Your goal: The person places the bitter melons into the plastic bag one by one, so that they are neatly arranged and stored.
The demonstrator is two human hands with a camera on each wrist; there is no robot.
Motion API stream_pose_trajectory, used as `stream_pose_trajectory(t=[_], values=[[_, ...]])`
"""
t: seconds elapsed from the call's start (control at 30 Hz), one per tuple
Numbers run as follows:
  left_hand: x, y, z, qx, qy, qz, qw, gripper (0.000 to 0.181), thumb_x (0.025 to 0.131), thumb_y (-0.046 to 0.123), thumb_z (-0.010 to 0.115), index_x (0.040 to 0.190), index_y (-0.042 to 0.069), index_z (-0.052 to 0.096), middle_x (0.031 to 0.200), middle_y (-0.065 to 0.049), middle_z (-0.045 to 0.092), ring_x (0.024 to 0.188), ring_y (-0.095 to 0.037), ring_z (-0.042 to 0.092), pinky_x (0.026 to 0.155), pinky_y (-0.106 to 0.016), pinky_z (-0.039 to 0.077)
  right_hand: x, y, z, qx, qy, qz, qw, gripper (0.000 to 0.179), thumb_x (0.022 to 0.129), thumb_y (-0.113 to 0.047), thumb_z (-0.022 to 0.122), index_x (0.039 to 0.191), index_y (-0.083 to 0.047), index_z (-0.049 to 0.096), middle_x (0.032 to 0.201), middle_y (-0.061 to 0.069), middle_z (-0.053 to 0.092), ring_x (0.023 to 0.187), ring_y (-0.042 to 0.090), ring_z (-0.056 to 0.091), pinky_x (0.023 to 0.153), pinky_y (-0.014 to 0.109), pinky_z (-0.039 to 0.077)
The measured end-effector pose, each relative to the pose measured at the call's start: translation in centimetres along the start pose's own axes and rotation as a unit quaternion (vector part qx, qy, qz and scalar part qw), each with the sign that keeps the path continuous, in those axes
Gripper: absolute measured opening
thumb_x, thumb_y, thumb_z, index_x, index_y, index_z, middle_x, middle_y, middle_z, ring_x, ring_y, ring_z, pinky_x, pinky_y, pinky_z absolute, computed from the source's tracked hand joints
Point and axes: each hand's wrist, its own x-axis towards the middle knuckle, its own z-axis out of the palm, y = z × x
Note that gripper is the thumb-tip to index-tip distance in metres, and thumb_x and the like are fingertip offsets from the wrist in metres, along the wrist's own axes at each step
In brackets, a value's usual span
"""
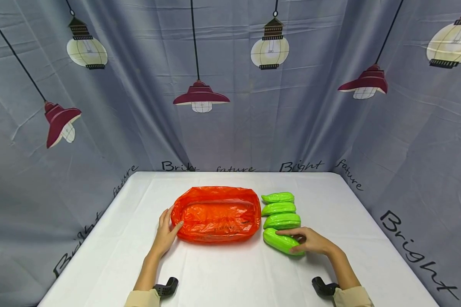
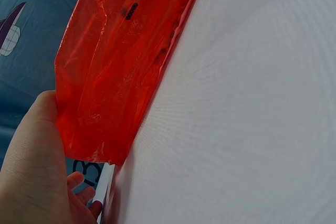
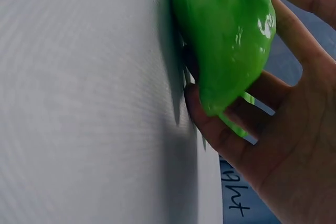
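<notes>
Left hand [image 1: 166, 233] at the bag, right hand round a gourd

From here I see the red bag [image 1: 215, 238] spread out on the table [image 1: 223, 277], the left hand loosely splayed at its left end, thumb over the rim, perhaps to steady it. The right hand [image 1: 311, 241] is half closed, thumb and fingers about the nearest gourd [image 1: 277, 240]; whether it's lifted, I can't tell. Three other gourds [image 1: 282, 221] lie just beyond, right of the bag, apparently lined up for easy reach.
</notes>
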Motion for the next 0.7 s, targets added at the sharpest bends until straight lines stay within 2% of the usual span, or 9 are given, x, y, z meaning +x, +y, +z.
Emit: stream_pose_trajectory(t=[0.17,0.33,0.57,0.7], values=[[0.19,-0.05,0.03,-0.001,-0.001,-0.003,1.0,0.069,0.09,0.031,0.057,0.146,0.013,0.023,0.146,-0.026,0.012,0.13,-0.049,0.017,0.098,-0.066,0.017,0.02,-0.1,-0.01,0.003,-0.003,0.018,0.9998,0.054,0.077,-0.027,0.072,0.128,-0.024,0.057,0.127,0.001,0.056,0.093,0.011,0.051,0.075,0.03,0.046],[0.2,-0.17,0.04,0.0,0.003,0.007,1.0,0.068,0.09,0.03,0.057,0.146,0.012,0.023,0.145,-0.026,0.015,0.13,-0.048,0.019,0.099,-0.065,0.017,0.08,-0.07,0.01,0.005,-0.008,0.012,0.9999,0.056,0.077,-0.026,0.072,0.131,-0.021,0.055,0.129,0.0,0.055,0.092,0.012,0.049,0.073,0.031,0.043],[-0.06,-0.55,0.2,0.002,0.011,0.036,0.9993,0.066,0.09,0.025,0.057,0.145,0.009,0.025,0.143,-0.021,0.026,0.131,-0.041,0.025,0.102,-0.061,0.019,-0.15,-0.1,0.33,0.017,-0.01,0.012,0.9997,0.059,0.077,-0.027,0.072,0.133,-0.018,0.053,0.114,-0.002,0.059,0.081,0.012,0.047,0.063,0.029,0.041],[0.01,-0.55,0.35,-0.004,0.018,0.042,0.999,0.065,0.091,0.025,0.057,0.145,0.01,0.025,0.143,-0.018,0.03,0.131,-0.038,0.027,0.103,-0.057,0.022,-0.31,-0.02,0.39,0.026,-0.008,0.014,0.9995,0.06,0.077,-0.027,0.072,0.133,-0.017,0.052,0.126,0.005,0.056,0.096,0.009,0.051,0.074,0.029,0.045]])
